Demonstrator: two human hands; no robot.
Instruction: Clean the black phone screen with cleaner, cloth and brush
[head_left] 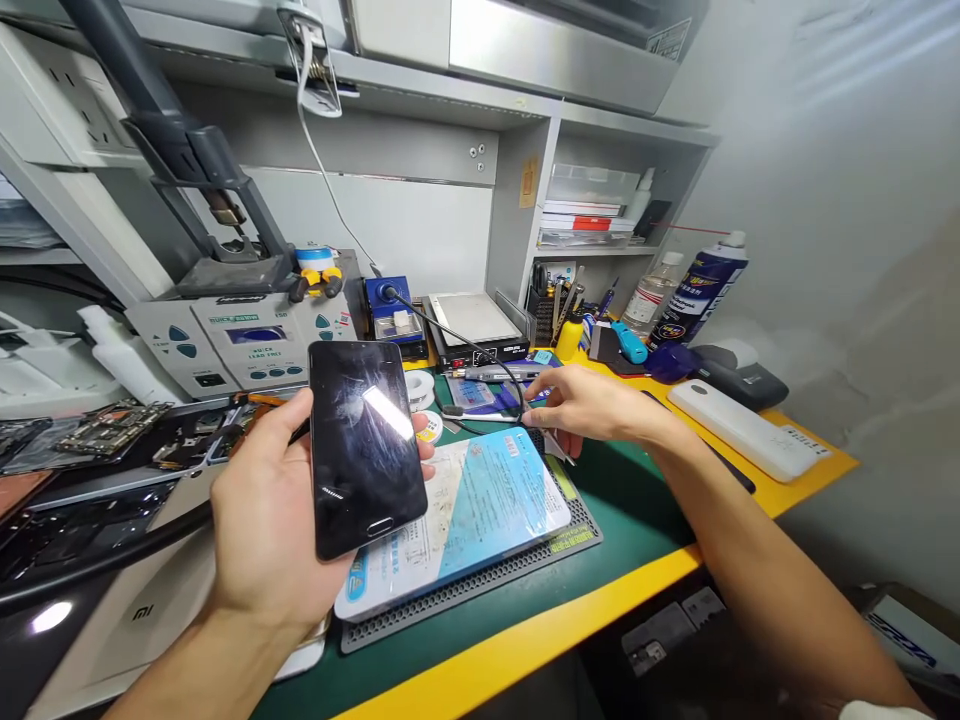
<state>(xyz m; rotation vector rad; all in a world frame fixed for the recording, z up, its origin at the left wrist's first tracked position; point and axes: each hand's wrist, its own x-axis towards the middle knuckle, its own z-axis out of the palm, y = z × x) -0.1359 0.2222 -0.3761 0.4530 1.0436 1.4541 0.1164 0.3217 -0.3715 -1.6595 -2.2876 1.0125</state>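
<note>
Holding a black glass-fronted smartphone (364, 450) in the left hand (277, 510), screen up and facing the camera, with a bright streak of glare across the glass. Phone lies tilted across the palm, home-button end lowest. Left thumb (301, 412) presses along the upper left edge; left fingertips (426, 462) curl round the right edge, so the hand is closed on the phone from both sides.

Right hand (592, 405) reaches out over the green bench mat (630, 500), well apart from the phone. Its fingers (547, 398) are open and loosely spread, with nothing visibly gripped. Nearest to them is a small cluster of blue and purple items (517, 397), partly hidden by the hand; contact appears slight at most, but the angle makes it hard to confirm. A slim silver pen-shaped tool (487, 375) and a black cable (480, 350) lie just beyond.

Below the phone, overlapped by its lower end in this view, is a blue-and-white printed flat packet (480, 510), resting on a grey perforated mat (495, 575). A spool of solder wire (420, 390) sits just past the phone's upper right corner. Further back stand a grey rework station (240, 345) and a blue aerosol can (701, 290). Bare circuit boards (112, 430) lie left of the left hand.
</note>
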